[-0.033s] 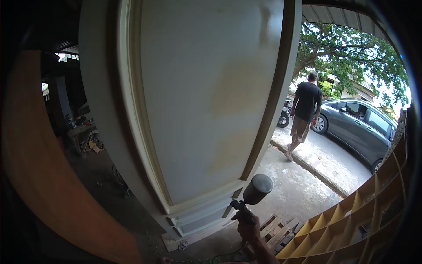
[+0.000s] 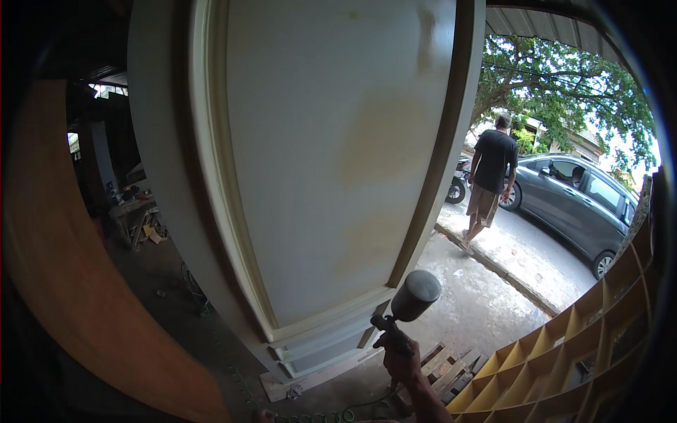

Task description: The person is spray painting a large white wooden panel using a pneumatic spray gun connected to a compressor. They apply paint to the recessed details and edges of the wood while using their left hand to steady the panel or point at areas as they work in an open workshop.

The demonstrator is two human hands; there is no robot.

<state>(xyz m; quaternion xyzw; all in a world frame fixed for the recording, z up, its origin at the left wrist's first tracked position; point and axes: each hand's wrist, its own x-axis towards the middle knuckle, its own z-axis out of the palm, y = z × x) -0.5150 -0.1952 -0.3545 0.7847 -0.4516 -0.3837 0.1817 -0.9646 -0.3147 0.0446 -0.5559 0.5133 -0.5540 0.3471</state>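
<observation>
My right hand is wrapped round the grip of a spray gun, with a dark grey cup tilted on top. The gun stands in front of the lower part of a tall whitish panelled door, apart from its surface. Yellowish-brown patches show on the right side of the door's upper panel. A green coiled hose runs along the lower edge toward the area below my right hand. My left hand is not in view.
An orange-brown board stands at the left. Yellow compartmented shelving and a wooden pallet are at the lower right. Outside, a person in a dark shirt stands near a grey car. A cluttered bench sits behind.
The spray gun has shifted slightly up and to the right with my right hand. Outside, the grey car has moved a little to the left, and the person has moved slightly.
</observation>
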